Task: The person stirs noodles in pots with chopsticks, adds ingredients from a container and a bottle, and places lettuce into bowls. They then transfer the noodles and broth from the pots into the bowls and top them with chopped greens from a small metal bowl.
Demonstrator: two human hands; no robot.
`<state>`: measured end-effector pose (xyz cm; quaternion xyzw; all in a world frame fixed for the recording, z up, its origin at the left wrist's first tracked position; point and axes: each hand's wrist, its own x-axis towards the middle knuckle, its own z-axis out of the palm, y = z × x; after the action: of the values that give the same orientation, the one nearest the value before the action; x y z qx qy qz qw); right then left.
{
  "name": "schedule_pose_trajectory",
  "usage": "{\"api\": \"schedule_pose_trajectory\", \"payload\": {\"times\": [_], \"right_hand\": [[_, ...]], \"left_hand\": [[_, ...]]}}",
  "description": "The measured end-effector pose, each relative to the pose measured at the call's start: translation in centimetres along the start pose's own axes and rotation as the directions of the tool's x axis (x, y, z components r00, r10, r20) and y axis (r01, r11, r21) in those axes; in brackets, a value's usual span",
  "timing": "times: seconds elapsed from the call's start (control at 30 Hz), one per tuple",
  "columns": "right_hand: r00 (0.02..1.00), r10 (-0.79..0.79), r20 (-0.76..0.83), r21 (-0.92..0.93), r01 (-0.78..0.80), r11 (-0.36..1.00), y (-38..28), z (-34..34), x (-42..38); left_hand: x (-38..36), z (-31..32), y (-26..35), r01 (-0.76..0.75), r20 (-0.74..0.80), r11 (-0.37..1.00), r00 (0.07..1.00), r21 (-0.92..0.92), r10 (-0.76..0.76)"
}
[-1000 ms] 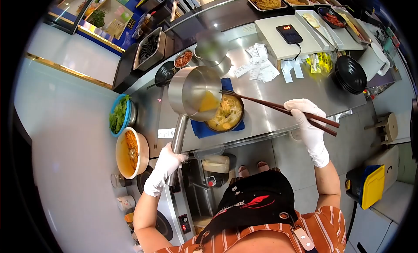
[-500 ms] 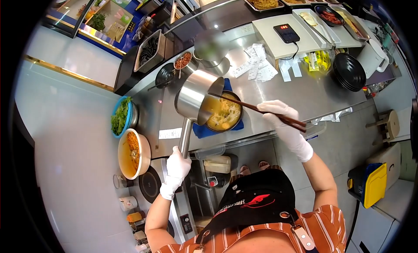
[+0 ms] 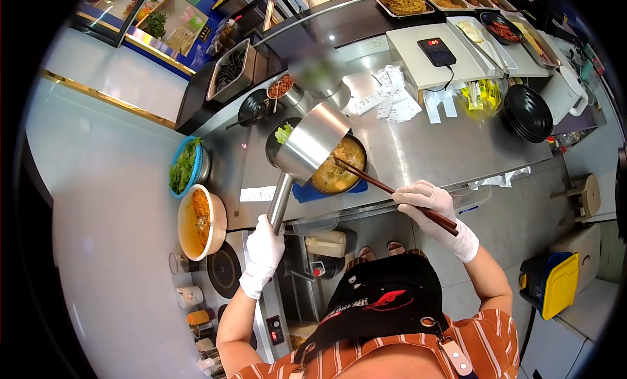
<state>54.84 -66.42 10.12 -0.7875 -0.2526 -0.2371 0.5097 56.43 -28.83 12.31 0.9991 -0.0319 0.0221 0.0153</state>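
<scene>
L hand [image 3: 264,248] clamped low on the steel saucepan [image 3: 312,142] handle, pan tipped over the noodle bowl [image 3: 339,172] on the counter. Looks stiff, prob. hot, slick: grip handle only. R hand [image 3: 428,203] pinches chopsticks [image 3: 385,186], tips in bowl.

A blue basket of greens [image 3: 185,167] sits left of the grip. A stack of black bowls [image 3: 528,112] stands far right, paper slips [image 3: 390,99] between.

One head-worn fisheye camera looks steeply down from above the person, close over the counter [image 3: 444,144] and floor.
</scene>
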Motion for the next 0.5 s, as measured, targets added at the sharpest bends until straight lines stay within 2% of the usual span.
{"api": "schedule_pose_trajectory", "payload": {"times": [0.3,0.5], "right_hand": [[0.999,0.053,-0.006,0.046,-0.052,0.998,1.1,1.3,0.2],[0.995,0.093,-0.02,0.087,-0.091,0.992,0.6,1.0,1.0]], "left_hand": [[0.4,-0.8,0.4,0.005,-0.053,0.993,0.999,-0.116,-0.011],[0.1,0.1,0.5,0.065,-0.047,0.984,0.996,-0.165,-0.074]]}}
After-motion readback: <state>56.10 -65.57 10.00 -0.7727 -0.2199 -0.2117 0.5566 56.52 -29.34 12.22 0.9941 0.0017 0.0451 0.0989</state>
